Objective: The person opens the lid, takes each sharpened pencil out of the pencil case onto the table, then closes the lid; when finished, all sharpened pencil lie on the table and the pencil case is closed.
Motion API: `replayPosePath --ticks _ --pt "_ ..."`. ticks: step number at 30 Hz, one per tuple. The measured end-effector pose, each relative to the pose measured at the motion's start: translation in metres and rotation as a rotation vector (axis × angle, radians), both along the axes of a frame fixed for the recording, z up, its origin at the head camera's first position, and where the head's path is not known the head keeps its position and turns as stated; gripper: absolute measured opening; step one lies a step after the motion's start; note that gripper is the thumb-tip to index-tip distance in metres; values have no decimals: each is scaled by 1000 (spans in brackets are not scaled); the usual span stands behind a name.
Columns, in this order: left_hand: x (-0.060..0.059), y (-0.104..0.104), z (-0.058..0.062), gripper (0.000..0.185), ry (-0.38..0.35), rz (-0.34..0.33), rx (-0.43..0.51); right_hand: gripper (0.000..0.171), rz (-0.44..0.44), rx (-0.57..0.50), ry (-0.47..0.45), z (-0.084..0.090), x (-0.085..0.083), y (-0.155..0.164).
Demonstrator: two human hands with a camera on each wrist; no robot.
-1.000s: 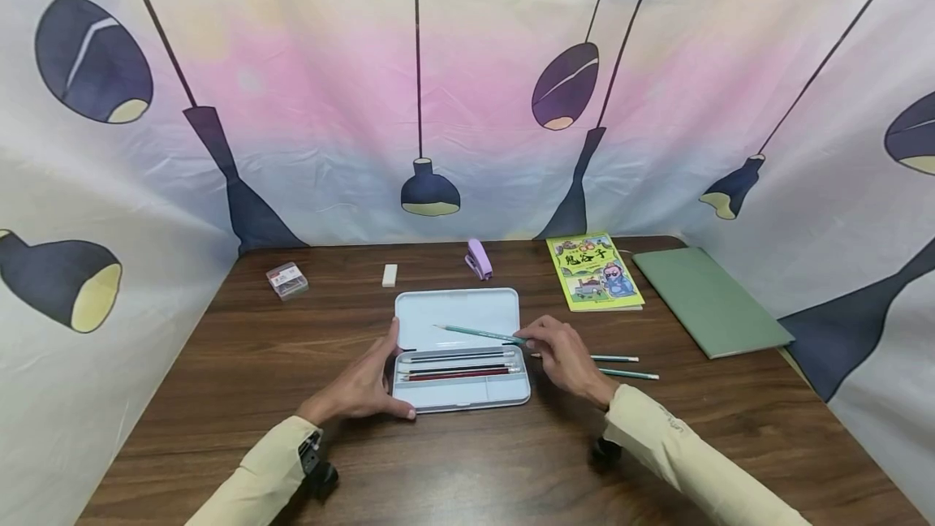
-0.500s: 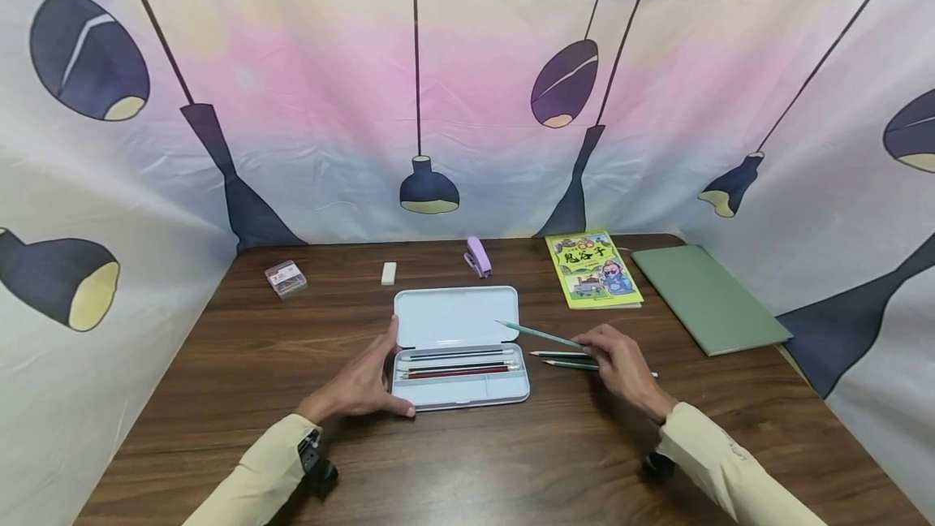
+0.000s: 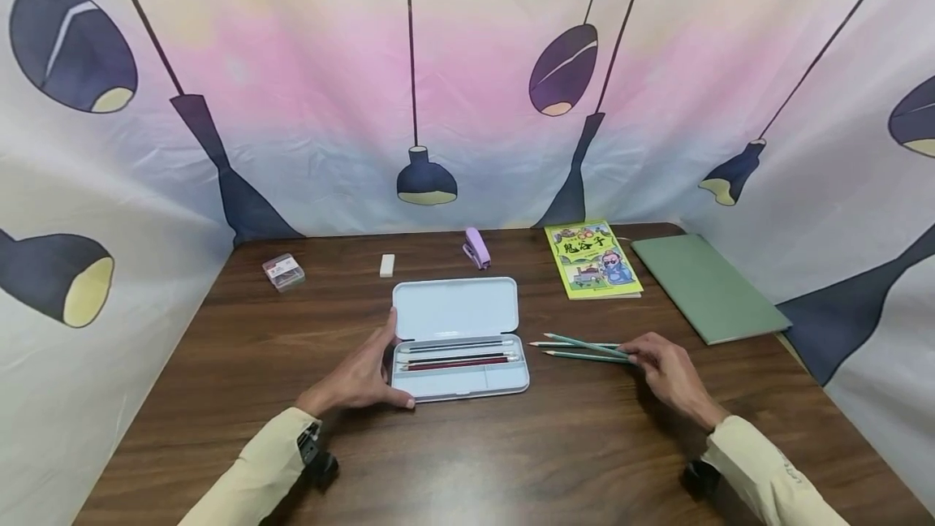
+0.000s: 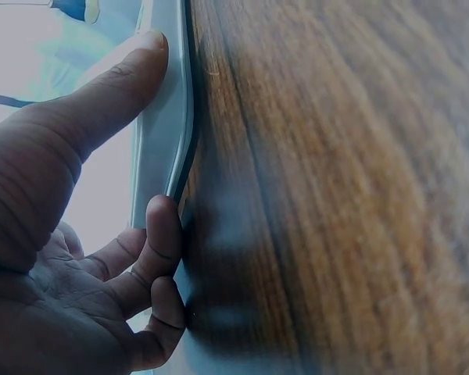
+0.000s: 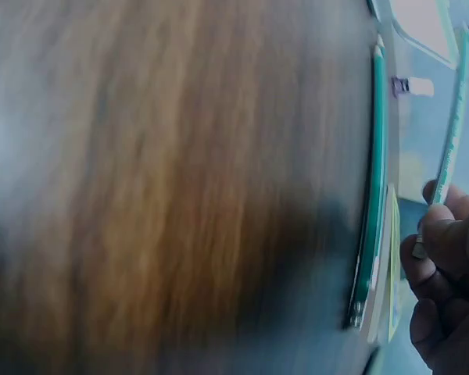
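A pale blue-white pencil case (image 3: 438,385) lies open on the table, its lid (image 3: 454,307) folded back. Several pencils lie in its rear compartment, one of them dark red (image 3: 454,364). My left hand (image 3: 356,376) holds the case's left end, thumb along the front side and the other fingers round the left side. To the right, my right hand (image 3: 672,376) pinches a green pencil (image 5: 453,117) near its eraser end, the point towards the case. Close under it, two more pencils lie on the table, the nearer one green (image 5: 377,156).
Along the back stand a small clear box (image 3: 283,273), a white eraser (image 3: 387,265) and a purple stapler (image 3: 476,248). A yellow book (image 3: 593,260) and a green folder (image 3: 708,286) lie at the back right. A printed curtain (image 3: 314,104) hangs behind the table.
My right hand has carried the green pencil away from over the case, rightward and down beside the two loose pencils. My left hand has stayed at the case.
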State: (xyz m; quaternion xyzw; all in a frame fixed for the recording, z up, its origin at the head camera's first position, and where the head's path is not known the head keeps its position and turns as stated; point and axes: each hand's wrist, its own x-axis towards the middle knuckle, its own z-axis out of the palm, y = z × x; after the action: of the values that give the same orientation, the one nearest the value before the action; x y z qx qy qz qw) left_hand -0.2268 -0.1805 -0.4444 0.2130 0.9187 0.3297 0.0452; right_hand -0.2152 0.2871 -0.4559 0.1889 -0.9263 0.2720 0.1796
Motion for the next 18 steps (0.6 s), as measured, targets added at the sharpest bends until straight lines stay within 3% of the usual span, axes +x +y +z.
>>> replayPosePath --ticks 6,12,18 --pt "0 0 0 136 -7 1 -20 26 27 80 37 -3 5 11" --pt "2 0 0 135 -30 -8 -9 28 34 117 11 -10 12 17" --pt "1 0 2 134 -16 -6 8 27 36 154 28 -12 8 18"
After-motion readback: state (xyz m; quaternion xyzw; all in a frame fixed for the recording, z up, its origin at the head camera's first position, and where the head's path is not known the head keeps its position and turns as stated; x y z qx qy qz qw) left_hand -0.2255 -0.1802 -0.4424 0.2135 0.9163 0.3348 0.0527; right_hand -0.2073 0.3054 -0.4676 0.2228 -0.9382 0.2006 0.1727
